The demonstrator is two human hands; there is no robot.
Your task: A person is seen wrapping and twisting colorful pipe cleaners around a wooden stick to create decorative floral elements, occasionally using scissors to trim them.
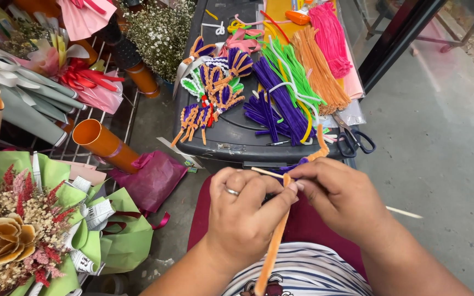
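Near the dark bin (231, 131), both hands, left (242, 214) and right (341, 200), are pinching fingers closed around an orange pipe cleaner (272, 246)

A: What are the hands doing?
B: Left hand (242, 214) and right hand (338, 197) are pinching an orange pipe cleaner (272, 246) together with a thin wooden stick (267, 173), a purple pipe cleaner (294, 164) showing between the fingers.
A: Around them?
B: Loose pipe cleaners (289, 87) and scissors (355, 141) are lying on the dark surface (231, 137); a dried bouquet (17, 235) is sitting to the left.
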